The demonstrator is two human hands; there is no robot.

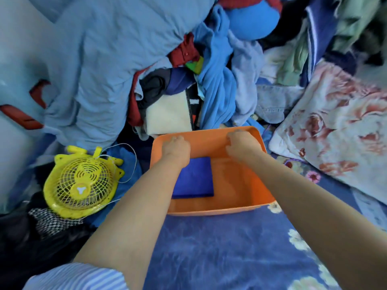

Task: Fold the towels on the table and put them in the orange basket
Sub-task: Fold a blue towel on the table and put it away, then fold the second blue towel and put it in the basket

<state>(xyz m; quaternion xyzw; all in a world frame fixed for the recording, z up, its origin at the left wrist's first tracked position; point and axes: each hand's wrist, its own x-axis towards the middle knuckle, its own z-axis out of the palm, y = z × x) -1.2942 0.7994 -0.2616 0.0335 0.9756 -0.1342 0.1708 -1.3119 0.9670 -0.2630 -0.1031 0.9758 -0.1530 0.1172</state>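
Note:
The orange basket [247, 185] sits on a blue flowered blanket in front of me. A folded dark blue towel [194, 178] lies flat on its floor, toward the left side. My left hand [176, 148] curls over the far rim at the left corner. On the same far rim, my right hand [240, 143] grips near the right corner. Both forearms reach across the basket, and the left one covers part of the towel.
A big heap of clothes and light blue bedding [100, 65] rises behind the basket. A yellow table fan [81, 183] with a white cord lies left of it. A floral pillow [339, 130] lies to the right. Blue flowered blanket [219, 248] covers the near surface.

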